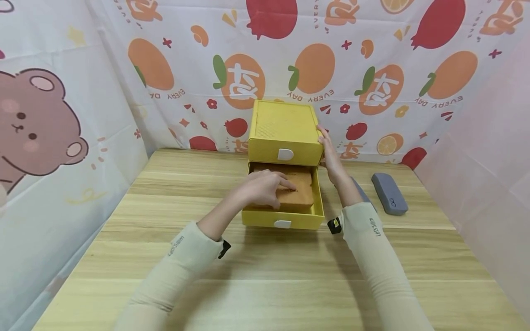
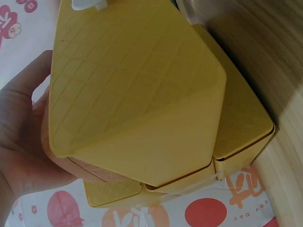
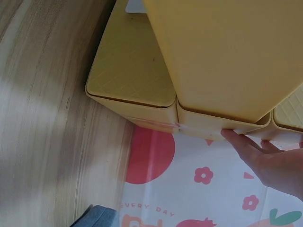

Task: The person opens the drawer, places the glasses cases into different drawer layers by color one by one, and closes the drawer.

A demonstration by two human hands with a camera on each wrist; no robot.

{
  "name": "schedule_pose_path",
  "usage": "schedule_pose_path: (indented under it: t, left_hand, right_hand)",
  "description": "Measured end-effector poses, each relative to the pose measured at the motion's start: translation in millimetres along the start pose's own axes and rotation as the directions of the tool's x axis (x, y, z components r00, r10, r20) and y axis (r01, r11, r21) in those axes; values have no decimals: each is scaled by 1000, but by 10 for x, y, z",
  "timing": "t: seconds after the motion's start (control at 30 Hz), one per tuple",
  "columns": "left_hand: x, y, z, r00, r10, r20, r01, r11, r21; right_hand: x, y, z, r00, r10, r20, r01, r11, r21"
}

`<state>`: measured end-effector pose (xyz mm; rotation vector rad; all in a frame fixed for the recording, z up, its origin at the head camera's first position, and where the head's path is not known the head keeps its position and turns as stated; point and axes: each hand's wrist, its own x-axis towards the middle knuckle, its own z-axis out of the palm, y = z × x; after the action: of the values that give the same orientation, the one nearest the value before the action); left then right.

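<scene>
A yellow drawer box (image 1: 285,120) stands against the back wall, one lower drawer (image 1: 261,218) pulled out. Inside that drawer lies a brown block-like thing (image 1: 304,195); its exact kind does not show. My left hand (image 1: 265,186) rests on its top, index finger stretched across it and thumb near the front edge. From the side, the left wrist view shows the left hand (image 2: 23,127) beside the brown thing (image 2: 85,170), partly hidden by the drawer front. Straight fingers of my right hand (image 1: 331,154) touch the box's right side, as the right hand (image 3: 270,163) in the right wrist view confirms.
To the right, a grey glasses case (image 1: 389,193) lies on the wooden table (image 1: 290,285). A second grey-blue thing (image 1: 359,187) is partly hidden behind my right forearm. A fruit-print cloth (image 1: 364,27) hangs close behind the drawer box.
</scene>
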<state>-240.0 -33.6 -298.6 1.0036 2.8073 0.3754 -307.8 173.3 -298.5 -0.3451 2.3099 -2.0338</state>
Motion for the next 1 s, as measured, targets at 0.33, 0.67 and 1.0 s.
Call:
schedule_pose_path:
  t: [0.33, 0.67, 1.0]
  left_hand:
    - [41, -11, 93, 994, 107, 33, -107, 994, -6]
    - [67, -161, 216, 978, 209, 27, -207, 977, -53]
    - [54, -219, 311, 972, 236, -15, -236, 968, -89]
  right_hand:
    - [9, 1, -1, 1000, 3, 4, -3, 1000, -3]
    - [10, 8, 0, 1000, 2, 0, -2, 1000, 3]
    - [9, 5, -3, 1000, 0, 2, 0, 1000, 9]
